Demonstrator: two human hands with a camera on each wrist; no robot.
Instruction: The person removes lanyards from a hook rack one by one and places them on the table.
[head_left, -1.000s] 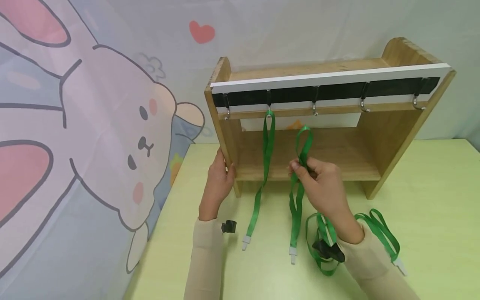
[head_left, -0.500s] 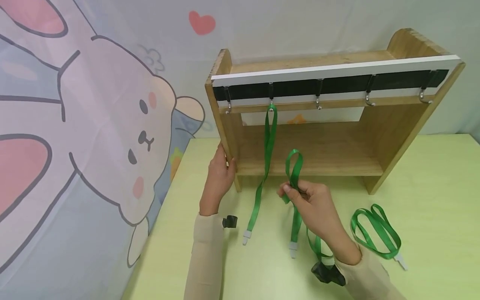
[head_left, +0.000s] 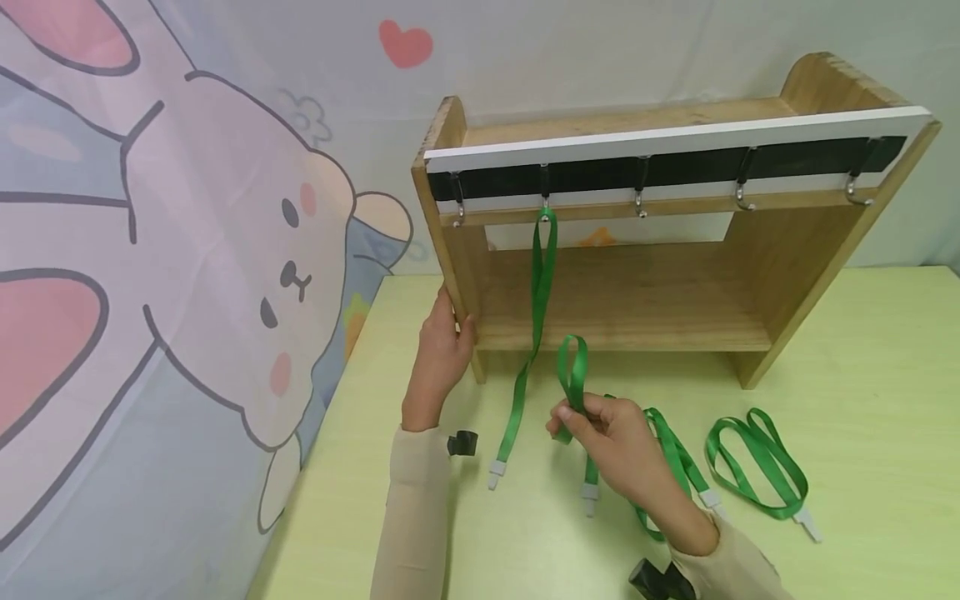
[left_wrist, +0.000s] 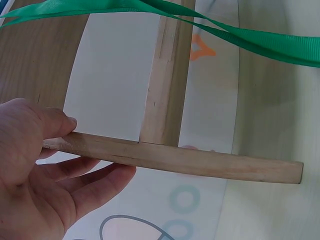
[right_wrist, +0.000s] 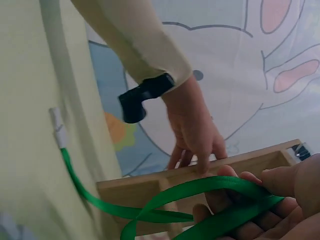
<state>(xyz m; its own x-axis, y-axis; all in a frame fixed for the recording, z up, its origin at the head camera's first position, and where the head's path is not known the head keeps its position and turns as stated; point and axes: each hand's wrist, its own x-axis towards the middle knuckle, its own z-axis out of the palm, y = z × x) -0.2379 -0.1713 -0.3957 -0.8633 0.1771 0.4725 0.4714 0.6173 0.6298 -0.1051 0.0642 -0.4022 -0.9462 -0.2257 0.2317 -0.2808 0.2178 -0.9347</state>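
Note:
My left hand (head_left: 444, 350) grips the left side panel (left_wrist: 165, 157) of a small wooden shelf (head_left: 622, 337), thumb on one face and fingers on the other. Between thumb and fingers, my right hand (head_left: 618, 442) pinches a green lanyard (head_left: 573, 371) below its upturned loop; its pale clip (head_left: 590, 498) dangles under the hand. In the right wrist view the band (right_wrist: 220, 225) crosses the palm and fingers. Another green lanyard (head_left: 539, 283) hangs from the second hook (head_left: 545, 196) from the left, its clip low in front of the shelf.
Two more green lanyards lie on the pale yellow table (head_left: 885, 350): one (head_left: 678, 454) partly behind the right forearm, one coiled (head_left: 757, 467) at right. Several metal hooks, such as the middle one (head_left: 640, 200), line the black strip (head_left: 697, 168). A cartoon-printed cloth (head_left: 247, 250) stands behind and left.
My right hand has come down and slightly left, away from the hooks, still pinching the lanyard. The left hand keeps its grip on the panel. The view has shifted a little.

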